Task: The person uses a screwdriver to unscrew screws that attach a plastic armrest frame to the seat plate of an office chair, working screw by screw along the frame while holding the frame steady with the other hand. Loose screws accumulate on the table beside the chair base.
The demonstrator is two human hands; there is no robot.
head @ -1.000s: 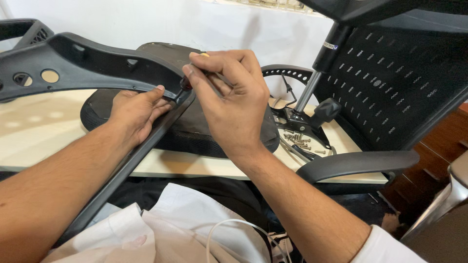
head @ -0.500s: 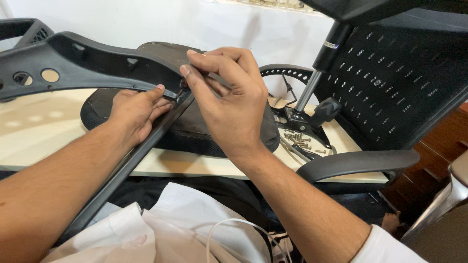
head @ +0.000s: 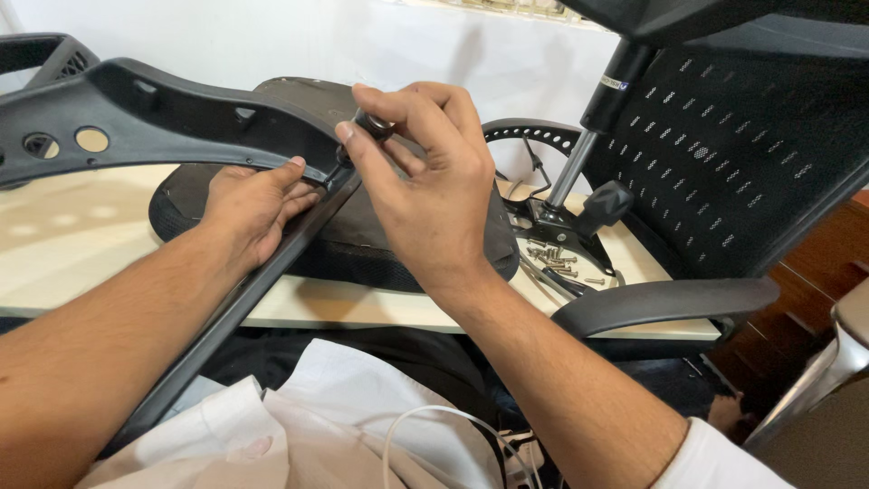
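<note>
A black plastic chair frame (head: 172,113) with a long arm piece (head: 244,299) crosses the view from upper left to lower left. My left hand (head: 249,204) rests under the frame's joint and steadies it against the black seat cushion (head: 362,235). My right hand (head: 425,186) pinches a small dark bolt (head: 373,124) between thumb and fingers at the joint. The bolt's lower end is hidden by my fingers.
The cushion lies on a light wooden table (head: 81,235). A pile of loose screws (head: 557,258) sits beside a black chair mechanism with a gas cylinder (head: 593,136). A mesh chair back (head: 724,163) and armrest (head: 661,303) stand at the right. White cloth (head: 299,417) covers my lap.
My right hand's fingers have shifted around the bolt at the joint, as in turning it. My left hand and the frame stay where they were.
</note>
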